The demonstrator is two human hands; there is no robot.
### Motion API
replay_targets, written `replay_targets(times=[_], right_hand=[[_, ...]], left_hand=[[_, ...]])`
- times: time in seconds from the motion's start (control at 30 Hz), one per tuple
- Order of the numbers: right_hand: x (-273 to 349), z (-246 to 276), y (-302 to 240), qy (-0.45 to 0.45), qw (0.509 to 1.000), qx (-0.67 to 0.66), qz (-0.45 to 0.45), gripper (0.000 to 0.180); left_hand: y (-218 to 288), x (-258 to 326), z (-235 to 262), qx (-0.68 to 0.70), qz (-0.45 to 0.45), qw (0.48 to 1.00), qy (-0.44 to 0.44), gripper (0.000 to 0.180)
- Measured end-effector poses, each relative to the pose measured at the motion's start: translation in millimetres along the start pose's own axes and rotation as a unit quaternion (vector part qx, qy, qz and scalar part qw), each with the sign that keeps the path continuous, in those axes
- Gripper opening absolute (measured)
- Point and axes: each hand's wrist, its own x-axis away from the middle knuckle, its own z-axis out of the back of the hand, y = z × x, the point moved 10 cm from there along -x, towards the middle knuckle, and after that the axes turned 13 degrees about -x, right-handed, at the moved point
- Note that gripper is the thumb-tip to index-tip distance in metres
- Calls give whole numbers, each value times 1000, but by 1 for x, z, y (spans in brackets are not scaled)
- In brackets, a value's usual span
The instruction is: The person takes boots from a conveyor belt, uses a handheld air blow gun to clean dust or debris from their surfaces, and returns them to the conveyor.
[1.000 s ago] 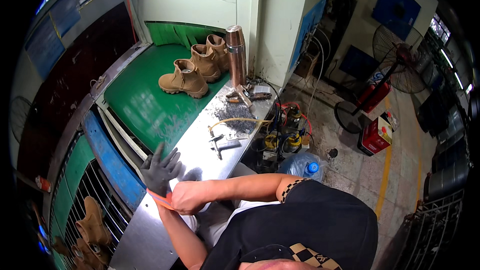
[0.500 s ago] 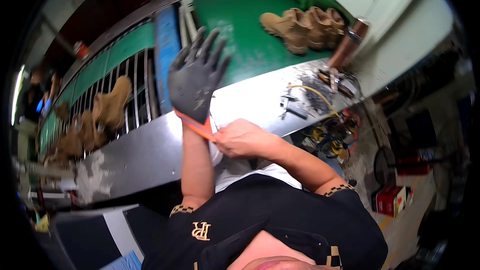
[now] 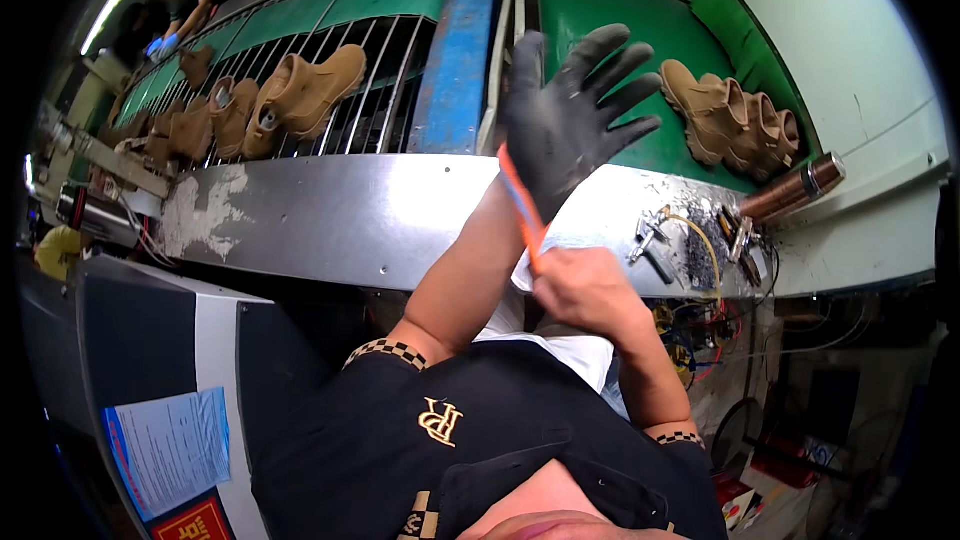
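Note:
My left hand (image 3: pixel 570 115) is raised over the metal ledge with its fingers spread, wearing a dark grey coated work glove (image 3: pixel 545 145) with an orange cuff. My bare right hand (image 3: pixel 588 290) pinches that cuff at the wrist and pulls it taut toward me. Past the gloved fingers, several tan boots (image 3: pixel 708 112) stand in a row on the green belt (image 3: pixel 600 15). Right of my hands, small metal tools (image 3: pixel 655 248) and a thin yellow hose lie on the ledge.
More tan boots (image 3: pixel 310 95) rest on a barred rack at the left, beside a blue metal beam (image 3: pixel 460 60). A copper-coloured flask (image 3: pixel 795 190) lies at the ledge's right end. A dark cabinet (image 3: pixel 140 340) stands at my left. Another person (image 3: pixel 185 5) is at the far left.
The view has swung left, so the boots and ledge appear farther right. My left hand has tilted to the right, and my right hand still grips the glove's cuff, now stretched tighter.

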Motion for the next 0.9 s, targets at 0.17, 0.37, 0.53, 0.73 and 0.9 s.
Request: replay_targets(times=[0.17,0.37,0.53,0.73,0.9], right_hand=[[13,73,21,350,934,-76,10,27],[-13,59,88,377,851,-356,-78,22],[-20,65,51,396,918,-28,5,17],[-43,77,63,412,908,74,13,19],[-65,83,72,337,941,-15,-22,15]], left_hand=[[31,-27,62,-606,-204,744,193,50],[12,-38,74,-826,58,511,229,67],[18,-26,107,-817,75,503,273,61],[26,-10,101,-899,-4,339,276,66],[16,-14,140,-836,90,473,264,77]])
